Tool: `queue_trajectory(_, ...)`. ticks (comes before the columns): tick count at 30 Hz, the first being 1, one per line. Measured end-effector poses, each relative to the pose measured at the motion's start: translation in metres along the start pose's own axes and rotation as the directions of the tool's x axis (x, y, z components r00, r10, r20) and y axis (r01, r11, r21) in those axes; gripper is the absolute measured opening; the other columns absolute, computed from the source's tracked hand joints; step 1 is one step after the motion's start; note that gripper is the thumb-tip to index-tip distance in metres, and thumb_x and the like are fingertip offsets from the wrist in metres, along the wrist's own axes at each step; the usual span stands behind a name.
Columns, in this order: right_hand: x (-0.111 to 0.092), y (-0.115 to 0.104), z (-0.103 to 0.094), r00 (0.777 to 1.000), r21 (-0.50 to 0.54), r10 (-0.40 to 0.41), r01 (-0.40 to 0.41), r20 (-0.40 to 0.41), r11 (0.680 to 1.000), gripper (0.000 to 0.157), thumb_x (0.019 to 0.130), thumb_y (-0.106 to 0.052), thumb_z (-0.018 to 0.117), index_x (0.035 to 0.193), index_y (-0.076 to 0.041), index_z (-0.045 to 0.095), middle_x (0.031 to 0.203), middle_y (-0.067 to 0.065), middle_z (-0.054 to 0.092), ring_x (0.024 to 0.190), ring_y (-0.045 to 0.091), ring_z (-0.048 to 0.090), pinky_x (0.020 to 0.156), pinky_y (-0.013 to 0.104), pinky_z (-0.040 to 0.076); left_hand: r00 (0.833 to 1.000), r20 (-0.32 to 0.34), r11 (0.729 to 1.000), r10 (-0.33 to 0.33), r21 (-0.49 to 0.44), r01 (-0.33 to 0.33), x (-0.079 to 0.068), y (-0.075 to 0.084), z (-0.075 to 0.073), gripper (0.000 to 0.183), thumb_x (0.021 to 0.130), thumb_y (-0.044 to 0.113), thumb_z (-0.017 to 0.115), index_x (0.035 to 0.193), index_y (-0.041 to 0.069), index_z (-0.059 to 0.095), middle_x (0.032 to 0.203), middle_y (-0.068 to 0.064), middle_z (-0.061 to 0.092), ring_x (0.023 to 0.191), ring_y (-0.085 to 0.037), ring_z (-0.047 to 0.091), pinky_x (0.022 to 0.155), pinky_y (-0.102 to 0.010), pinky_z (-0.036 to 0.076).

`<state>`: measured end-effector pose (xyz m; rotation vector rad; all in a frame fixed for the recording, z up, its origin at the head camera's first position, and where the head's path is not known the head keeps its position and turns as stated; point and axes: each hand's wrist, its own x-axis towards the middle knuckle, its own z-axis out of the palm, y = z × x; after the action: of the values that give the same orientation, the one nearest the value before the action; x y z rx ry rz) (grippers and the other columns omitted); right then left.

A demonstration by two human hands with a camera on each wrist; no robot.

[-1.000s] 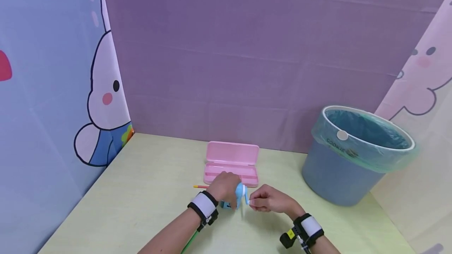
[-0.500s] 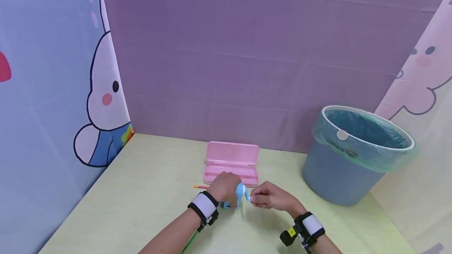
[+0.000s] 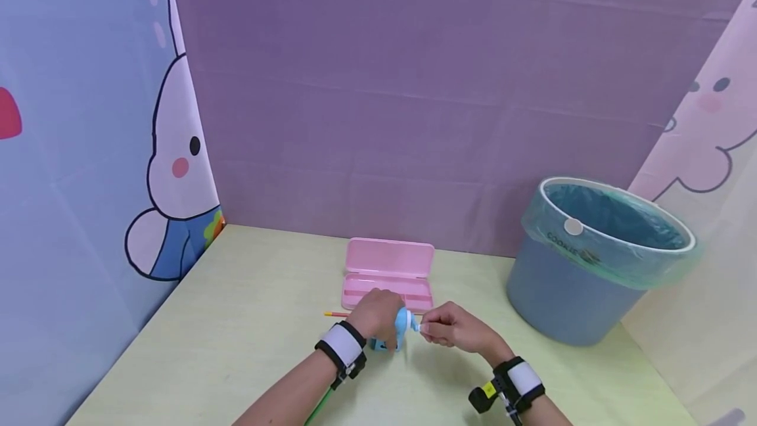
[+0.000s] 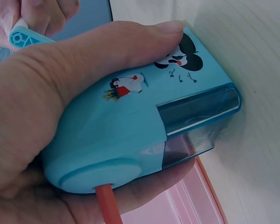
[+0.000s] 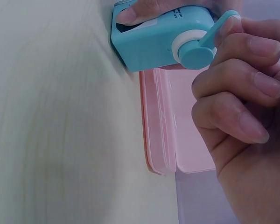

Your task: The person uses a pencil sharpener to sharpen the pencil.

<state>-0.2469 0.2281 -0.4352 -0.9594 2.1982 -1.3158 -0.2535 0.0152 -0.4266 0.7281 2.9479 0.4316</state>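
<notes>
A light-blue crank pencil sharpener with cartoon prints and a clear shavings drawer stands on the table. My left hand grips its body, thumb on one side and fingers on the other. Out of its round front opening sticks a red pencil, whose yellow-and-red end shows left of the left hand in the head view. The right hand pinches the white knob of the crank handle between thumb and index finger; its other fingers are curled. Inside the sharpener, the pencil's tip is hidden.
Just behind the sharpener lies an open pink pencil case, partly covered by the left hand. A blue-grey trash bin with a green liner stands at the right. A purple cloth wall rises along the table's back edge.
The right hand has moved slightly upward with the knob, so the crank handle has swung from pointing down to pointing more toward the right hand. The left hand and sharpener stay put.
</notes>
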Motion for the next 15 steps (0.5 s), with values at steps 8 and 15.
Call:
queue_trajectory(8,0.0015,0.0001,-0.0033,0.999,-0.002,-0.013,0.013,-0.053,1.0,0.035,0.102,-0.017,0.05,0.095,0.015,0.058,0.069,0.0,0.046,0.053,0.007,0.035,0.049,0.021,0.029,1.0,0.0,1.0,0.0,-0.009,0.0,-0.0002,0.001,-0.0009,0.049,0.054,0.025,0.096,0.092,0.014,0.068,0.078,0.005,0.058,0.072,-0.015,0.051,0.067,-0.029,0.049)
queue_trajectory(15,0.0034,-0.0033,-0.0032,0.995,-0.062,0.009,-0.016,-0.101,0.998,0.026,0.102,-0.016,0.051,0.091,0.005,0.063,0.067,0.008,0.044,0.053,0.008,0.036,0.051,0.02,0.032,1.0,0.002,1.0,-0.001,-0.014,0.001,-0.001,0.0,-0.0003,0.05,0.054,0.025,0.096,0.094,0.013,0.069,0.077,0.004,0.057,0.073,-0.015,0.051,0.067,-0.029,0.049)
